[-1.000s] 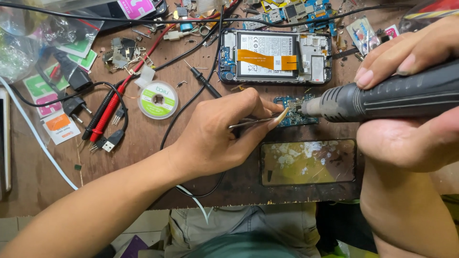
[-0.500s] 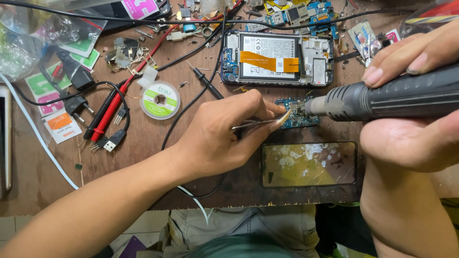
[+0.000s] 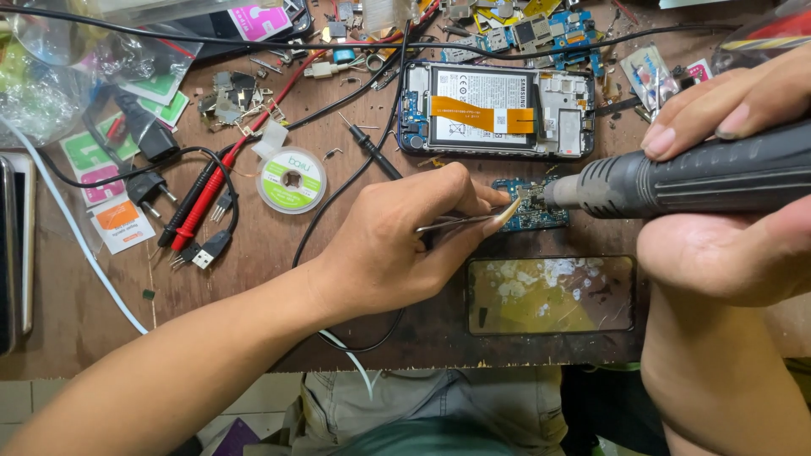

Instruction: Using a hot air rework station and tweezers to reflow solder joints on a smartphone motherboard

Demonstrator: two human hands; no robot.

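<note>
My left hand (image 3: 397, 241) pinches thin metal tweezers (image 3: 460, 224) whose tips reach a small blue circuit board (image 3: 541, 215) lying on the brown wooden bench. My right hand (image 3: 726, 203) grips a thick dark grey hot-air tool (image 3: 676, 177), held level, its nozzle right over the board's left part beside the tweezer tips. Just behind the board lies an opened phone (image 3: 494, 110) with its battery and an orange flex strip showing.
A phone with a cracked, scuffed screen (image 3: 549, 295) lies near the bench's front edge. A green-and-white reel (image 3: 291, 179), red and black probes (image 3: 207, 198), black cables, plugs, plastic bags and loose circuit parts crowd the left and back.
The view has shifted slightly; both hands hold the same posture, with the tool's nozzle and the tweezer tips still on the small board.
</note>
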